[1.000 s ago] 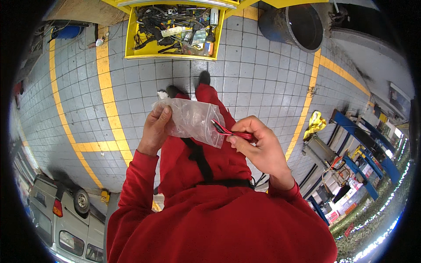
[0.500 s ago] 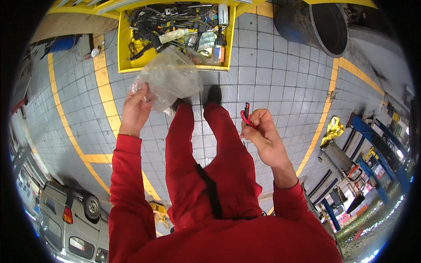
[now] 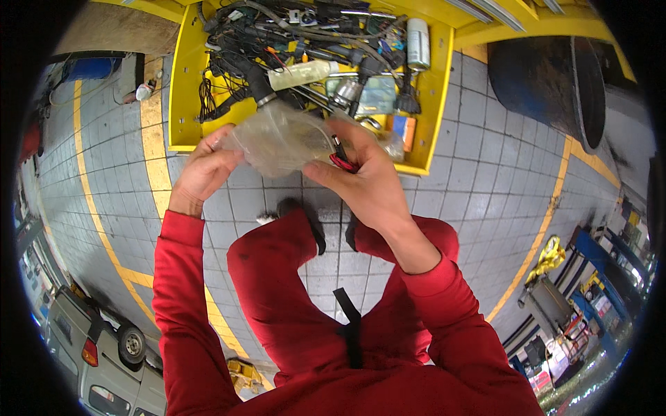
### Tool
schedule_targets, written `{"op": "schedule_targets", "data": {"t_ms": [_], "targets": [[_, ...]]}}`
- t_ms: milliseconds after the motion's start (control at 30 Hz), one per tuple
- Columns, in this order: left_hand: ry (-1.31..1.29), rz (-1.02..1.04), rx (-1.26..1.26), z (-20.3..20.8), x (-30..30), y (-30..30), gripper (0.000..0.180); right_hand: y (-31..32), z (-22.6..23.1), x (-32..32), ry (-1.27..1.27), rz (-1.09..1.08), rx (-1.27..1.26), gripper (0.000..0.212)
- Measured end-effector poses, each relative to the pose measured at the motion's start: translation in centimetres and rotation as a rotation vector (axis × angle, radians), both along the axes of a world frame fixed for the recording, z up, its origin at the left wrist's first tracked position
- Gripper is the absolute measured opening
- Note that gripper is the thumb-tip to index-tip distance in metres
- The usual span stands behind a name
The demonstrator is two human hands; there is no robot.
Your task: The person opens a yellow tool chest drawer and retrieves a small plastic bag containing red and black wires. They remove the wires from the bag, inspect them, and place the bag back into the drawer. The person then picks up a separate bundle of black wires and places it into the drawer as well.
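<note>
Left grip (image 3: pixel 205 170) tight on clear bag (image 3: pixel 277 142), right grip (image 3: pixel 368 182) apparently around red-black cable (image 3: pixel 345 164), cluttered yellow drawer (image 3: pixel 435 90) partly behind both.

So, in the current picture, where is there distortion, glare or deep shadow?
In the head view, yellow painted floor lines bow; same view, white glare speckles the lower right edge; same view, the large dark cylindrical drum sinks into shadow.

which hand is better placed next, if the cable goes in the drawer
Probably the right hand: it holds the red and black cable and overlaps the yellow drawer in view, while the left hand pinches the clear bag.
</note>
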State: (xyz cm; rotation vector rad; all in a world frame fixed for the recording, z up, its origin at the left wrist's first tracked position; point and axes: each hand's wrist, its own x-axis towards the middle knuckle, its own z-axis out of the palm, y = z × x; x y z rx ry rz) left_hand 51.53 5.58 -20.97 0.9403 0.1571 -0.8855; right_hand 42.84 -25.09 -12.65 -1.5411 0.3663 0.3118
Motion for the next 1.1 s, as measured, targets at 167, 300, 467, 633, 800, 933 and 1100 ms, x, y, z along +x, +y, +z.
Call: {"op": "schedule_targets", "data": {"t_ms": [167, 300, 467, 633, 800, 933, 1100], "targets": [[-0.245, -0.168, 0.481, -1.4, 3.8, 1.6, 0.04, 2.6, -3.9, 2.7, -0.238, 0.055, -0.185, 0.021], [-0.765, -0.436, 1.049, -0.6, 6.3, 5.1, 0.042, 4.9, -7.3, 5.1, -0.429, 0.239, -0.367, 0.022], [-0.97, -0.273, 1.43, -0.4, 5.0, 7.2, 0.045, 6.3, -10.3, 7.3, -0.343, 0.432, -0.405, 0.037], [-1.264, 0.148, 1.546, 3.5, 1.9, 2.0, 0.042, 0.1, -11.2, 6.5, -0.377, 0.351, -0.407, 0.04], [-1.106, -0.1, 1.143, 3.0, -3.1, -7.5, 0.024, -9.2, -11.7, 6.4, -0.238, 0.493, -0.827, 0.036], [-1.103, -0.429, 1.036, -1.3, -1.1, -12.7, 0.031, -10.4, -13.3, 5.4, -0.059, 0.791, -1.043, 0.039], [-1.111, -0.627, 0.986, -3.7, 1.5, -15.0, 0.04, -10.1, -15.5, 4.7, -0.087, 0.774, -1.014, 0.033]]}}
